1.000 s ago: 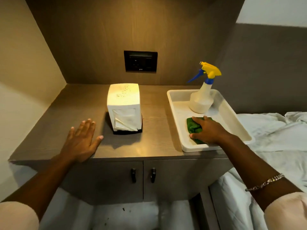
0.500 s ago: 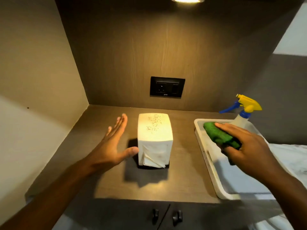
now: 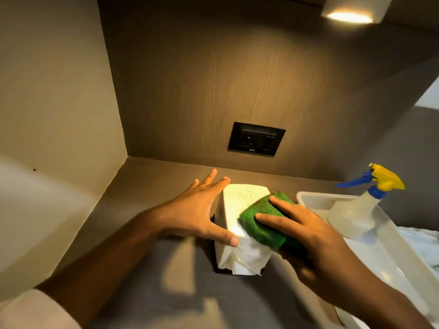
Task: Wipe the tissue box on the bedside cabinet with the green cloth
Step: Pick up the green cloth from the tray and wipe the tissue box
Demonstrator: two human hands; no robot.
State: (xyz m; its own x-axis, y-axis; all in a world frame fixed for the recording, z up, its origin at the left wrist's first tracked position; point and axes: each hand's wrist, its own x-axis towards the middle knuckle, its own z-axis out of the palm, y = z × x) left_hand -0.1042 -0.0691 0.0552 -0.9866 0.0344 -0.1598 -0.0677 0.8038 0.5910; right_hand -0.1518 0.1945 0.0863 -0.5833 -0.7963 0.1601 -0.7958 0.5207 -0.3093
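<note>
A white upright tissue box (image 3: 240, 200) stands on the brown bedside cabinet top (image 3: 147, 186), with a tissue hanging out of its front. My left hand (image 3: 202, 210) rests flat against the box's left side, the thumb across its front edge. My right hand (image 3: 306, 231) presses the folded green cloth (image 3: 263, 222) onto the box's top right corner. Specks dot the box's top.
A white tray (image 3: 316, 198) stands right of the box and holds a spray bottle (image 3: 356, 210) with a yellow and blue head. A black wall socket (image 3: 256, 138) sits behind. Walls close the left and back. White bedding (image 3: 422, 243) lies at far right.
My right hand lifted the green cloth out of the tray and brought it left onto the box's top. My left hand left the cabinet top and came against the box's left side.
</note>
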